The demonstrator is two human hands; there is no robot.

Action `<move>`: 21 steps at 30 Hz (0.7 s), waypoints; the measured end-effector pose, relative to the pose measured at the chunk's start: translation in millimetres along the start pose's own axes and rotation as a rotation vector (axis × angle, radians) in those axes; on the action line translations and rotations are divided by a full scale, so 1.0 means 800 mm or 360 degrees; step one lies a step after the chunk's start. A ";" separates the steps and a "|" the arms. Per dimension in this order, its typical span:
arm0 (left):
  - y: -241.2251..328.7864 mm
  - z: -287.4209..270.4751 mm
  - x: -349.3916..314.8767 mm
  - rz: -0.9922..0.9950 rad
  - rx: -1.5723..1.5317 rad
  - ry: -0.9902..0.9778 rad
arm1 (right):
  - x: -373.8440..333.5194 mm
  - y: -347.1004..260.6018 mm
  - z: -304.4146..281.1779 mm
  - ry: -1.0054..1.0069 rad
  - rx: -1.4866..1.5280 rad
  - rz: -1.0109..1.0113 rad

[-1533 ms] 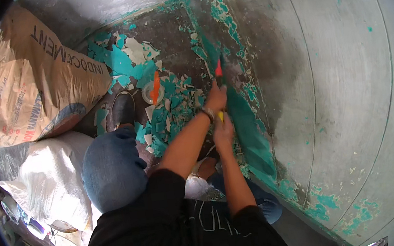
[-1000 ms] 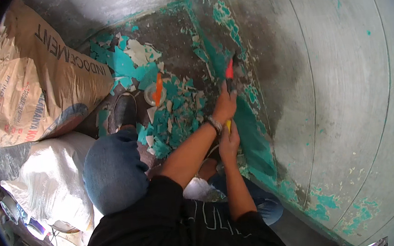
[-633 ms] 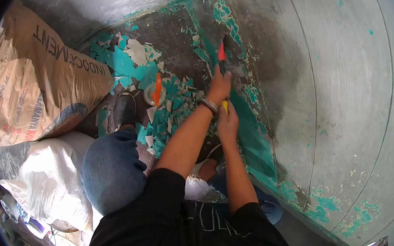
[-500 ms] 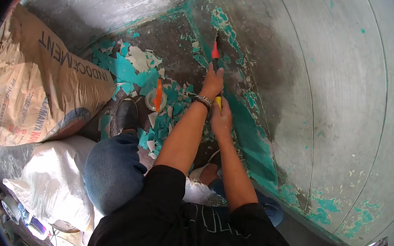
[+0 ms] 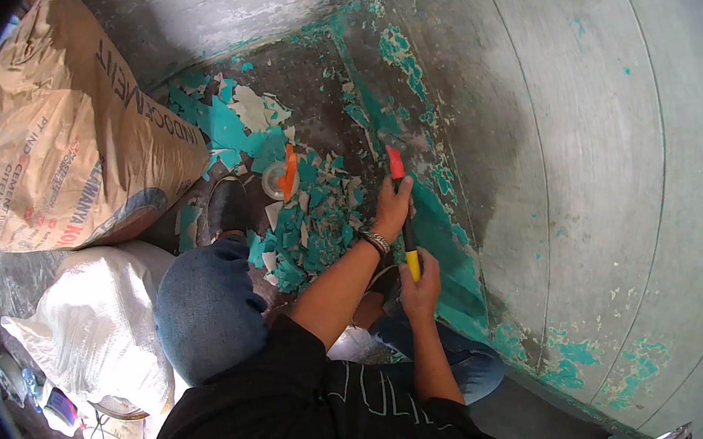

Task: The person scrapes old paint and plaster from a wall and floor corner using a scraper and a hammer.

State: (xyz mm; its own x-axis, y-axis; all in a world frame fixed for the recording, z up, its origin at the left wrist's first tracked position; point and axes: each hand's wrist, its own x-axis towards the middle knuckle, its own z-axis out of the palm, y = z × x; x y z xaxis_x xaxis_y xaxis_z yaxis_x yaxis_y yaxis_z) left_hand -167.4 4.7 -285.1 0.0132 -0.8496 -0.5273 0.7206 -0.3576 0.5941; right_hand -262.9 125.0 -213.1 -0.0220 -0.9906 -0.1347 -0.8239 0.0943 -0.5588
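One long-handled scraper (image 5: 409,234) points away from us beside the grey wall (image 5: 597,145); our left hand (image 5: 392,206) wraps its fingers around the black shaft (image 5: 407,223), our right hand (image 5: 422,284) curls its fingers around the yellow section (image 5: 413,262). Leftward, turquoise paint flakes (image 5: 308,225) litter the floor (image 5: 304,85) near our shoe (image 5: 227,205) and a brown sack (image 5: 67,158).

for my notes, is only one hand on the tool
No, the left hand holds the tool by its black shaft, the right hand by its yellow end.
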 end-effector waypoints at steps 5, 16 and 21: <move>-0.005 0.022 -0.007 -0.0167 -0.0221 0.0216 | 0.002 -0.027 -0.026 0.0177 -0.0901 -0.0291; 0.011 0.048 -0.048 -0.0250 -0.0144 0.0039 | 0.025 -0.060 -0.042 -0.0331 0.1519 0.0922; 0.008 0.027 -0.028 -0.0260 0.0121 -0.0165 | 0.023 -0.075 -0.037 -0.0467 0.1755 0.0960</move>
State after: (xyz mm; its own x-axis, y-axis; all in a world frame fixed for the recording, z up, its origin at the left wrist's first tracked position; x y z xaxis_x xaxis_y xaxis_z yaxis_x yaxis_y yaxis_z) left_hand -178.5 12.9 -256.3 -0.1738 -0.8119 -0.5573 0.6527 -0.5188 0.5522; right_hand -230.3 98.6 -157.9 0.0156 -0.7177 -0.6962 0.1759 0.6874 -0.7046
